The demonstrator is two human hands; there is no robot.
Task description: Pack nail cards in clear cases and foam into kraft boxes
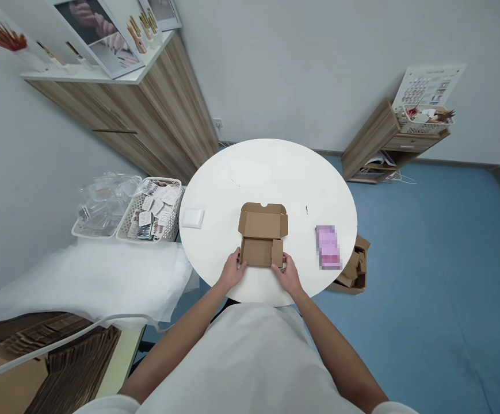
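Note:
A small brown cardboard box (256, 252) lies on the white round table (267, 167), its lid (263, 225) raised away from me with the side flaps spread. My left hand (233, 269) grips the box's near left corner, thumb at the front edge. At the near right corner, my right hand (288, 273) holds the box in the same way, beside a folded inner flap (277, 253). Nothing shows inside the box's visible part. A pixelated pink and purple packet (328, 247) lies to the right, and a small white pad (193, 218) to the left.
Left of the table stand a white basket of printed cards (176, 221) and a basket of clear plastic packaging (107, 201). White sheeting (115, 273) covers a surface beside folded cardboard (77, 368). A carton of cardboard pieces (353, 276) sits on the floor at right.

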